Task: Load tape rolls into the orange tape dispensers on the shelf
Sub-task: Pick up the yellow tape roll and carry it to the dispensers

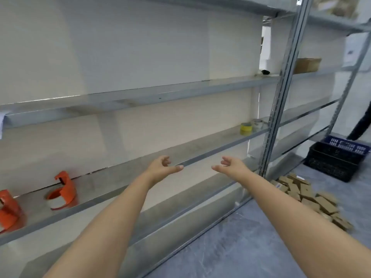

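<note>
Bare forearms [104,227] are stretched forward, and nothing is held in either hand. The left hand [162,167] and right hand [230,165] are kept apart in front of the shelf [200,157] edge, fingers loosely curled, thumbs pointed toward each other. Well left of the fingers, on that same shelf, an orange tape dispenser [64,190] is stood, with a second orange dispenser [8,209] cut by the frame edge. Beyond the right fingertips, at the shelf's far end, a yellow tape roll [246,128] and a pale tape roll [257,124] are set side by side.
</note>
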A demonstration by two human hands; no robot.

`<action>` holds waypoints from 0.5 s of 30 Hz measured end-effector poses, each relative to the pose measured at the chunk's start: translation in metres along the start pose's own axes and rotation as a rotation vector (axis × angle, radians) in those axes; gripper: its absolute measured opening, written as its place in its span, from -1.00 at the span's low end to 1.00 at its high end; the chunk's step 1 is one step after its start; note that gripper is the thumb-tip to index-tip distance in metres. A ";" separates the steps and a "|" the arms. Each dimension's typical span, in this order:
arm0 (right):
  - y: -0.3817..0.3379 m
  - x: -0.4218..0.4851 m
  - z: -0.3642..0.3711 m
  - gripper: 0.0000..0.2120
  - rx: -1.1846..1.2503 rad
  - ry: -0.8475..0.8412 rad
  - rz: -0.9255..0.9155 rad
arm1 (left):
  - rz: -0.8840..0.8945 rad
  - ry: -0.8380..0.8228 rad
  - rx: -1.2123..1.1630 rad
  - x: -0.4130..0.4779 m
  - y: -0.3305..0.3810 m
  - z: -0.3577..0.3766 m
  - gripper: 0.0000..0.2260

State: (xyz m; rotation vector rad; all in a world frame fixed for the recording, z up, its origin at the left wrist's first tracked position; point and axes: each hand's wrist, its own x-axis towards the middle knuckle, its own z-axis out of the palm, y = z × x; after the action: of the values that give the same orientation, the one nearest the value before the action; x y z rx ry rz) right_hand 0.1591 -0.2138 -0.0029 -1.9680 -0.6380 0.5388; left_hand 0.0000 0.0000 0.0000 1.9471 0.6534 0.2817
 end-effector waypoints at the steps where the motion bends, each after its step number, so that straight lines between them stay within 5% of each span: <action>1: 0.001 -0.001 -0.005 -0.20 0.005 0.030 0.000 | 0.007 -0.013 0.011 0.004 0.005 0.005 -0.17; 15: 0.054 0.040 -0.099 -0.19 0.039 0.129 0.060 | 0.063 -0.162 -0.007 0.086 0.060 0.105 -0.17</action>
State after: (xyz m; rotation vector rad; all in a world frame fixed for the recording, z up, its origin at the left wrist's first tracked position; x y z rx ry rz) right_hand 0.2613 -0.2755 -0.0120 -1.9722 -0.4861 0.4525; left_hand 0.1394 -0.0516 -0.0016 1.9625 0.4852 0.1633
